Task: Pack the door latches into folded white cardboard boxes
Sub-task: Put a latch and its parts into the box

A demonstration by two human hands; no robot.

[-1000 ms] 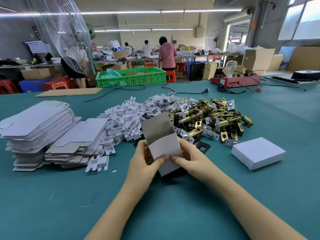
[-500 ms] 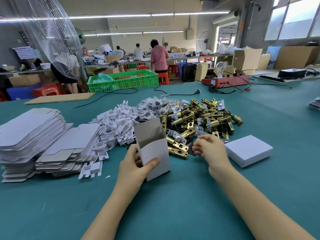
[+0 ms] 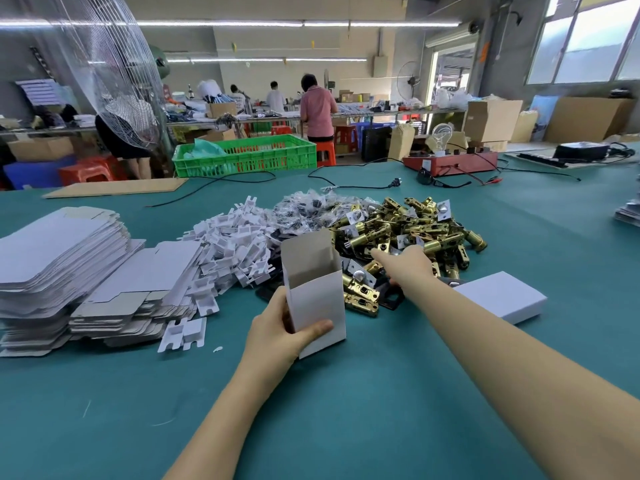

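Observation:
My left hand (image 3: 280,332) grips an upright folded white cardboard box (image 3: 317,299), its top flap standing open and its grey inside showing. A heap of brass door latches (image 3: 408,233) lies on the green table (image 3: 346,410) just behind the box. My right hand (image 3: 403,263) stretches over the near edge of that heap, fingers reaching down among the latches; whether it holds one is hidden. A closed white box (image 3: 502,299) lies flat to the right of my right forearm.
Stacks of flat box blanks (image 3: 59,265) fill the left side. A pile of white cardboard inserts (image 3: 235,247) and small plastic bags (image 3: 311,209) lie behind the box. A green crate (image 3: 246,155), cables and a red device (image 3: 450,162) sit further back. People work at far benches.
My right hand left the box and moved forward into the latch heap. My left hand keeps holding the box alone, now upright.

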